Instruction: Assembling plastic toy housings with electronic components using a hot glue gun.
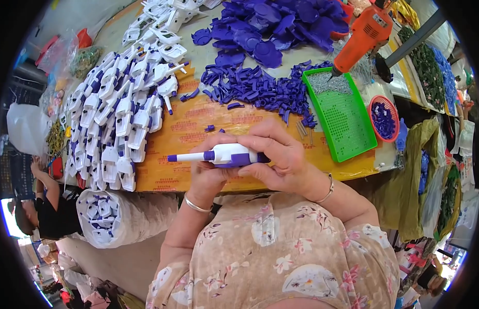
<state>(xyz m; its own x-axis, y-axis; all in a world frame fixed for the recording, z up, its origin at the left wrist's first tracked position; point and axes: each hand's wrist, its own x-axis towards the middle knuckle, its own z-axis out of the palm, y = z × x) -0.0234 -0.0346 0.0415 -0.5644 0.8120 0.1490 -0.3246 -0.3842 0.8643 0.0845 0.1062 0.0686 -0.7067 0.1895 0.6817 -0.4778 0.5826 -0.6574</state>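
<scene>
At the left, we observe the stacked units [113, 98] on the table [190, 116] and, near its edge, the white sack [146, 213]. Our left hand [209, 180] supports the left part of 1 white-and-purple unit [229, 154], tube pointing left; this unit sits between our 2 hands, which are close together. Our right hand [287, 157] clamps its right end between thumb and fingers. Farther right, we locate the green tray [345, 139], the orange tool [369, 35] and the red basket [385, 138]
</scene>
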